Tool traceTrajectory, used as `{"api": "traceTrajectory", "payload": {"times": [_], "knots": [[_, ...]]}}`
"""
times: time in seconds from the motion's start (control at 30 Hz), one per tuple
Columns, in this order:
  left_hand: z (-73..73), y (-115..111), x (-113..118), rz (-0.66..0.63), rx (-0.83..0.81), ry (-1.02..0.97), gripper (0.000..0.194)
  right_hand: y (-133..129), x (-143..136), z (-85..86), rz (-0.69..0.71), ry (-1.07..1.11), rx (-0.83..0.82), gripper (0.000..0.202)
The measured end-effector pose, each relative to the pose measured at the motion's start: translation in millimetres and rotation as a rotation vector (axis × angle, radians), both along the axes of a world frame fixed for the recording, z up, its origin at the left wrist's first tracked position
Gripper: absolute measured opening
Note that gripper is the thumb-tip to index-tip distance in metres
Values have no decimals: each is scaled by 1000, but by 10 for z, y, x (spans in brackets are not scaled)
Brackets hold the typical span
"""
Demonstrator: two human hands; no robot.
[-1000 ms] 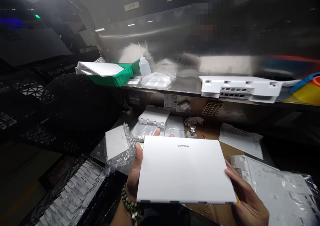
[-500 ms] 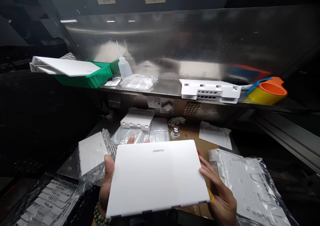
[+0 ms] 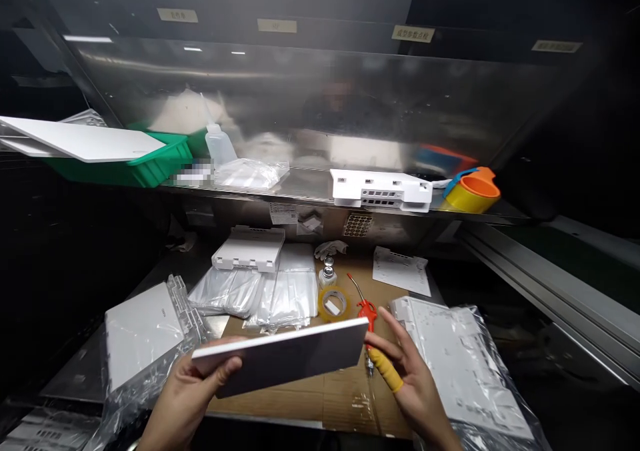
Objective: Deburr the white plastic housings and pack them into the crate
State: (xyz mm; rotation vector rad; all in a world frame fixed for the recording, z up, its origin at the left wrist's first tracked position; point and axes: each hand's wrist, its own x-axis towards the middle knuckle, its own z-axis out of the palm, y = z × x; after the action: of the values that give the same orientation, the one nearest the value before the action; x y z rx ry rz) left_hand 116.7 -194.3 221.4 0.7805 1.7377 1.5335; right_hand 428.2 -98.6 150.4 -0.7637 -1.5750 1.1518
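Note:
A thin white panel [image 3: 295, 364] is tilted in front of me, its narrow edge up and its shaded face towards me. My left hand [image 3: 200, 378] grips its left end, thumb on the near face and fingers partly hidden behind. At the right end, my right hand [image 3: 400, 364] has its fingers spread, one fingertip at the panel's edge. A yellow cover wraps the thumb of that hand. Just behind the right end lies a red air blow gun [image 3: 367, 310] with a hose, and a roll of clear yellow tape [image 3: 334, 303] rests left of it.
Bagged white panels lie at left [image 3: 143, 334] and right [image 3: 465, 364]. Behind are plastic bags [image 3: 285, 291], a white casing [image 3: 250, 248] and a pump bottle [image 3: 327, 274]. The shelf above carries a green bin [image 3: 165, 158], a squeeze bottle [image 3: 220, 146], a casing [image 3: 383, 188] and a tape roll [image 3: 473, 191].
The panel has tipped from showing its broad HUAWEI-marked face to showing its edge and shaded side. My right hand's fingers have spread. The view has shifted right, revealing the tape and blow gun.

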Motion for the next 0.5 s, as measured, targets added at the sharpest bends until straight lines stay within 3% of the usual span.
{"api": "traceTrajectory", "payload": {"times": [0.07,0.2,0.5], "knots": [[-32,-46,-2,-38,30,66,42,-15,-18,59,51,15,-106,59],[-18,-126,-5,-138,84,52,30,-21,-93,161,22,-37,28,36],[-19,-160,-23,-249,242,85,20,-37,-92,111,-27,-91,123,28]]}}
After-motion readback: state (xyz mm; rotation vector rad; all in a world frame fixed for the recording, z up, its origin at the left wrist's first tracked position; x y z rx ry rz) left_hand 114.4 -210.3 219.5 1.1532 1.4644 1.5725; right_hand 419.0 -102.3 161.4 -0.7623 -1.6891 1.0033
